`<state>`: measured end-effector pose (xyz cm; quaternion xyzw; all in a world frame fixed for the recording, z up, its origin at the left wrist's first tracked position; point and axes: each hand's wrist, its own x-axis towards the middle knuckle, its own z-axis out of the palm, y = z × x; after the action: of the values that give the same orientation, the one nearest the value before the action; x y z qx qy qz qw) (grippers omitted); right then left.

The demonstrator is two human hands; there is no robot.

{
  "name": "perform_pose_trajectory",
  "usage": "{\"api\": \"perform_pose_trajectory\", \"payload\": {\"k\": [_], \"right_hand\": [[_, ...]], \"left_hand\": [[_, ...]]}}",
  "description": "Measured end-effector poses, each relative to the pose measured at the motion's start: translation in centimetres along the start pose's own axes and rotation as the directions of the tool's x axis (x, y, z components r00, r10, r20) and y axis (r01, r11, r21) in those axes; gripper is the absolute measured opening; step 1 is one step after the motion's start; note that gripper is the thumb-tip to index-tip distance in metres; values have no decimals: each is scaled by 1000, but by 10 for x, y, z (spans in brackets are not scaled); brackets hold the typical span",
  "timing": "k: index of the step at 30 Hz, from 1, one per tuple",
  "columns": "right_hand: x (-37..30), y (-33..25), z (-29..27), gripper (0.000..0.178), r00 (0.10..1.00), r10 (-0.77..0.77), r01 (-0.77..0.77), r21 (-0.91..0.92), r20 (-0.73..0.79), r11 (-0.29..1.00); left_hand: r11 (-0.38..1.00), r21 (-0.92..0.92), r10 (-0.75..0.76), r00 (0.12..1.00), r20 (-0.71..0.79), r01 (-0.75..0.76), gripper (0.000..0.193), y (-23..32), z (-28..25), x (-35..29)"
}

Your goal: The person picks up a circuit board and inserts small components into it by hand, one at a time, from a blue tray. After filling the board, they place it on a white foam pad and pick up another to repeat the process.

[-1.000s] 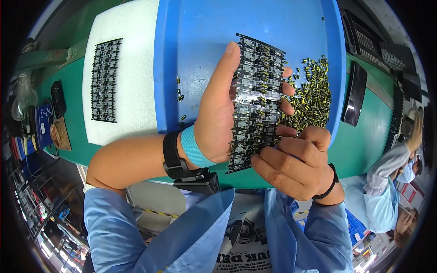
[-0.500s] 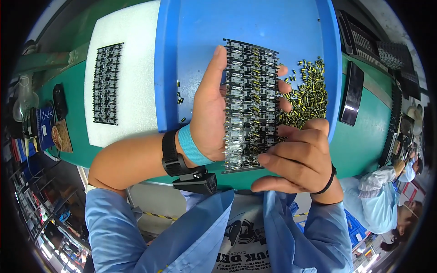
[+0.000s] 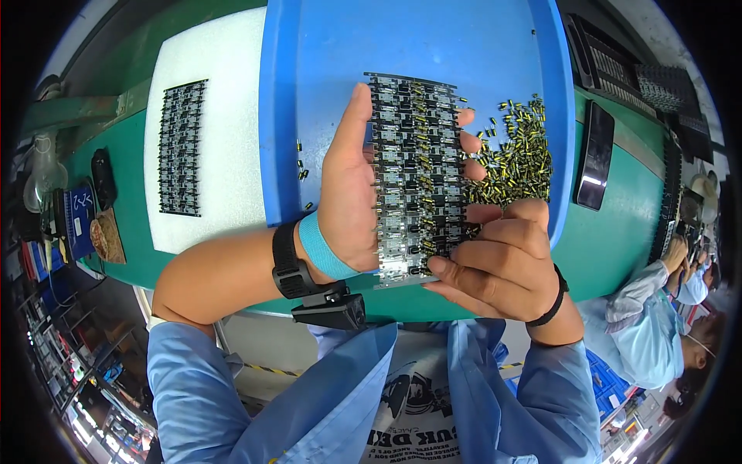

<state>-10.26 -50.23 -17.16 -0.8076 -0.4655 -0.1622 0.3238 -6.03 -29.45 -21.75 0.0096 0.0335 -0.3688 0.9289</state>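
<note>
My left hand (image 3: pixel 348 182) holds a circuit board panel (image 3: pixel 396 166) over the blue tray, thumb along its left edge and fingertips showing past its right edge. The panel is divided into many small boards. Small black-and-gold cylindrical capacitors (image 3: pixel 421 143) stand or lean in a column along it. At the panel's lower right corner is my right hand (image 3: pixel 506 259), its fingers curled and its thumb and fingertips close together against the boards. What lies between those fingertips is too small to make out. A heap of loose capacitors (image 3: pixel 519 155) lies in the tray beyond my left fingertips.
The blue tray (image 3: pixel 282 93) rests on a green table (image 3: pixel 622 232). A second panel (image 3: pixel 182 147) lies on white foam (image 3: pixel 232 54) to the left. A phone (image 3: pixel 596 155) and black racks (image 3: pixel 610 66) are on the right. Another person (image 3: pixel 634 332) sits at the far right.
The panel and my left hand have shifted slightly left. My right thumb has moved up to the panel's lower edge, closing toward the fingers.
</note>
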Motion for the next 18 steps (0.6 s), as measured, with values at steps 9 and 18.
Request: {"api": "perform_pose_trajectory", "payload": {"k": [9,18], "right_hand": [[10,-4,-11,41,966,256,-240,250,-33,938],[6,-21,-47,19,511,629,-856,418,586,305]], "left_hand": [[999,46,10,984,-175,-2,88,-1,17,-1],[999,18,-31,998,-56,32,91,0,23,0]]}}
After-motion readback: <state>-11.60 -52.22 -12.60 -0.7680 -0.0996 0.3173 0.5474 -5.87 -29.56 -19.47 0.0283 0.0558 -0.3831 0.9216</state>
